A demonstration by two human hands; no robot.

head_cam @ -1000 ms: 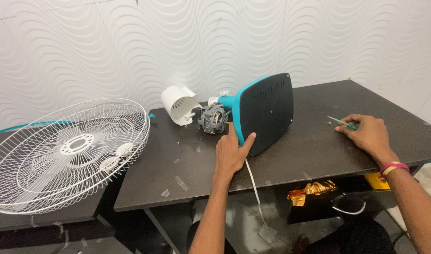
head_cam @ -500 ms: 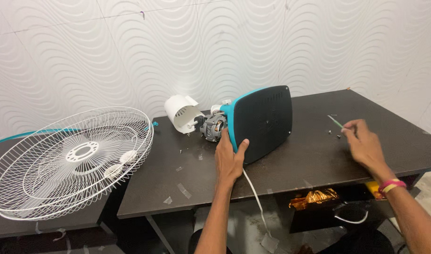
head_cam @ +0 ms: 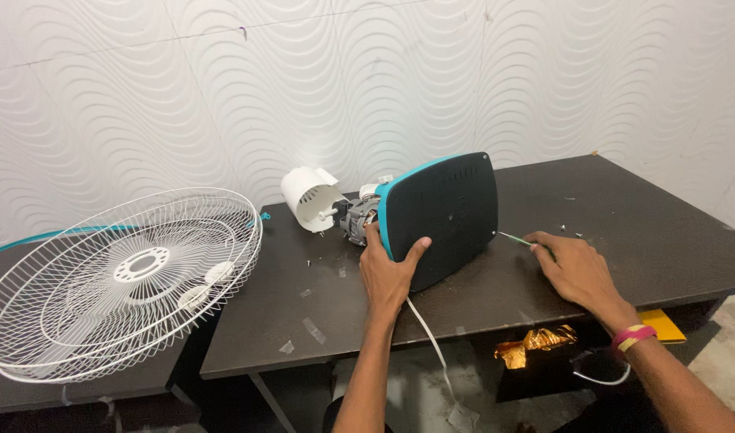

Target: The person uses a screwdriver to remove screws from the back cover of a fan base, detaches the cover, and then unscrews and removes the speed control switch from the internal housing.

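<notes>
Since a second ago your right hand (head_cam: 580, 273) has drawn in from the far right of the tabletop (head_cam: 664, 216) toward the fan base, bringing the thin screwdriver with it, while your left hand has stayed put.

Far left, the white wire fan guard (head_cam: 119, 281) lies tilted across a lower dark table (head_cam: 78, 393), its rim overhanging the gap, well apart from both hands. Next comes the white plastic motor cover (head_cam: 309, 196), lying on its side near the back of the tabletop, with the bare motor (head_cam: 358, 220) just beside it and joined to the base.

Your left hand (head_cam: 390, 273) braces the dark, teal-edged fan base (head_cam: 443, 216), which stands on edge mid-tabletop; the grip is wide, thumb on the flat face, fingers round the teal rim. A white cord (head_cam: 427, 337) drops off the front edge below it.

To the right, your right hand holds the screwdriver (head_cam: 516, 239) in a narrow pinch, its tip just short of the base's right edge. A few small bits that may be screws (head_cam: 568, 232) lie loose behind that hand.

Risks as I judge them: the base on edge could tip if your bracing hand slackens; a sleeve or wrist could sweep the loose bits off; the hanging cord could snag and drag the base.
</notes>
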